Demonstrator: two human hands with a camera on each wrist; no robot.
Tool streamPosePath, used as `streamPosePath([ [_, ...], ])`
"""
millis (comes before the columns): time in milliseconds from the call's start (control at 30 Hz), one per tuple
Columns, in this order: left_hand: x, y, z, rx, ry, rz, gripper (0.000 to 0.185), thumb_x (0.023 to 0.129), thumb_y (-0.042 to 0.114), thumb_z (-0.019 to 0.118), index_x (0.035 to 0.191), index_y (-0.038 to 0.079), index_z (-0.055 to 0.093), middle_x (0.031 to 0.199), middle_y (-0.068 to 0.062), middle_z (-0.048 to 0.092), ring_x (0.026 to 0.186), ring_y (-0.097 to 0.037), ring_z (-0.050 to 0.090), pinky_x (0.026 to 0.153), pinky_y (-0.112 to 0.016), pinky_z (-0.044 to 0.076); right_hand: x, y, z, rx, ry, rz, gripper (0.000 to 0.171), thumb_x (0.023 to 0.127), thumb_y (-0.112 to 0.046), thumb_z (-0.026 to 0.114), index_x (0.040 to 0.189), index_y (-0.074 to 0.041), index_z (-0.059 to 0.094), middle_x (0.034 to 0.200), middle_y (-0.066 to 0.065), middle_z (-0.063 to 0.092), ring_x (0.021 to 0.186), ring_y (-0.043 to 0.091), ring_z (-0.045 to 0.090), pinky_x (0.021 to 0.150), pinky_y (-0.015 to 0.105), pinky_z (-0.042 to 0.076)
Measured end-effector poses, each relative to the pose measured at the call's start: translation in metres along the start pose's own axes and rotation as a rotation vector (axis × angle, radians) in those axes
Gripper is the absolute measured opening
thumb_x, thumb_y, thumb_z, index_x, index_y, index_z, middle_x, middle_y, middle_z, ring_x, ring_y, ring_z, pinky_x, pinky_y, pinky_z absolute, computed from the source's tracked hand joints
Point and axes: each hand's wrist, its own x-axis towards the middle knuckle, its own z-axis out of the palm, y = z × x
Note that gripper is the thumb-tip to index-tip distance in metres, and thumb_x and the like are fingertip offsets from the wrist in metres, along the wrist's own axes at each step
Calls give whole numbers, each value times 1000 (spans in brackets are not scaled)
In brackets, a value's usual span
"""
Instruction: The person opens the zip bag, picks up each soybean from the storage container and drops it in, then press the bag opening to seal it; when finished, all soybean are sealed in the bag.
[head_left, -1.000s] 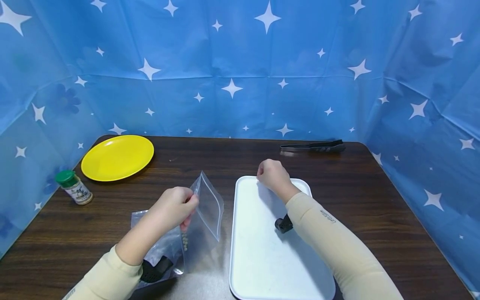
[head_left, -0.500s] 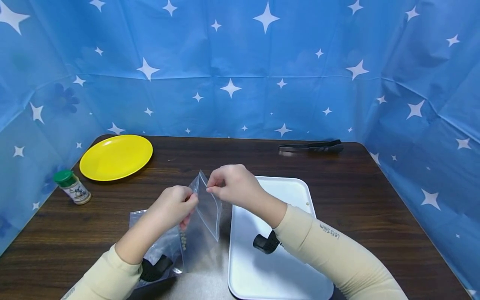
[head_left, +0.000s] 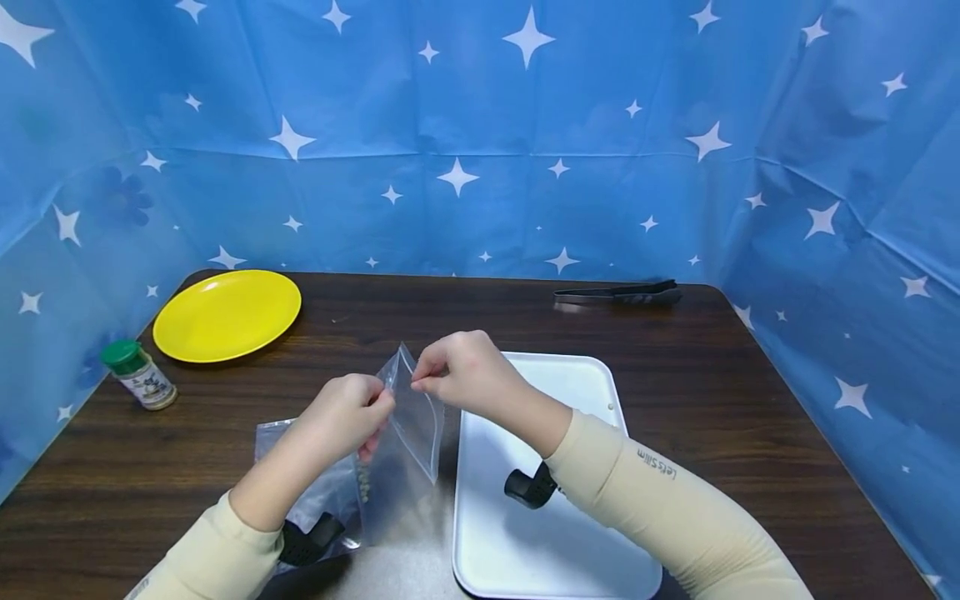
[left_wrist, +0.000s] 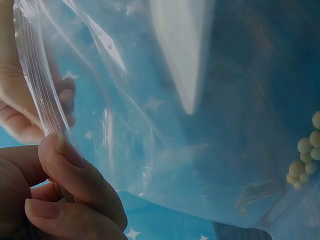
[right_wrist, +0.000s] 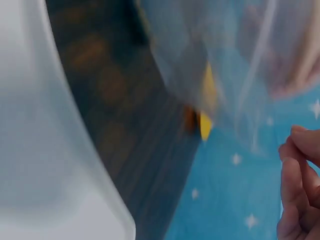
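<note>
A see-through plastic bag (head_left: 408, 429) is held up by the left hand (head_left: 347, 412), its rim pinched between thumb and fingers, its zip mouth spread apart just beside the right hand's (head_left: 465, 373) fingertips (touching or not, the views cannot settle). Small pale-yellow balls (left_wrist: 303, 155) cluster inside, below the left fingers. Another ball (head_left: 611, 407) lies to the right of the right fingers.

One left hand (head_left: 347, 414), one right hand (head_left: 467, 372), two wrist cameras (head_left: 531, 489), one table (head_left: 750, 433), one tray (head_left: 483, 533), one plate (head_left: 227, 317), one jar (head_left: 145, 379), one pair of tongs (head_left: 618, 293), at least one plastic bag (head_left: 414, 427), one ball (head_left: 611, 407) on the tray, roughly ten bagged balls (left_wrist: 304, 145)
</note>
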Motion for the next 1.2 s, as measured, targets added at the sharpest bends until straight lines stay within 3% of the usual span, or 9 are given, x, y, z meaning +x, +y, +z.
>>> streamPosePath([
  [100, 1, 1, 2, 12, 3, 10, 29, 94, 15, 45, 69, 2, 52, 50, -7, 51, 43, -20, 55, 53, -31, 46, -7, 16, -18, -20, 54, 62, 3, 83, -13, 71, 81, -13, 74, 70, -8, 66, 59, 6, 55, 53, 21, 45],
  [333, 0, 2, 3, 35, 5, 55, 31, 95, 16, 43, 68, 3, 50, 49, -6, 51, 44, -21, 56, 57, -32, 45, -34, 69, -59, -76, 133, 361, 4, 83, -15, 71, 82, -12, 74, 74, -3, 64, 69, 15, 57, 59, 27, 49],
  [600, 0, -1, 5, 40, -8, 80, 33, 96, 17, 42, 67, 4, 51, 48, -6, 50, 46, -24, 55, 50, -34, 40, -69, 117, -66, -45, 158, 602, 3, 83, -14, 71, 84, -11, 72, 78, 3, 62, 72, 23, 55, 62, 29, 52],
  [833, -1, 3, 6, 32, -27, 80, 34, 97, 17, 43, 68, 2, 52, 49, -6, 50, 47, -25, 56, 49, -34, 42, -94, 141, -49, -63, 96, 653, 3, 80, -11, 74, 79, -9, 71, 72, 2, 60, 67, 20, 53, 59, 27, 50],
  [1200, 5, 12, 16, 19, -53, 81, 34, 97, 18, 42, 70, 1, 53, 51, -6, 51, 47, -23, 56, 53, -34, 46, -121, 153, -32, -126, 72, 664, 8, 77, -8, 75, 72, -12, 70, 67, -1, 59, 65, 17, 52, 55, 25, 48],
])
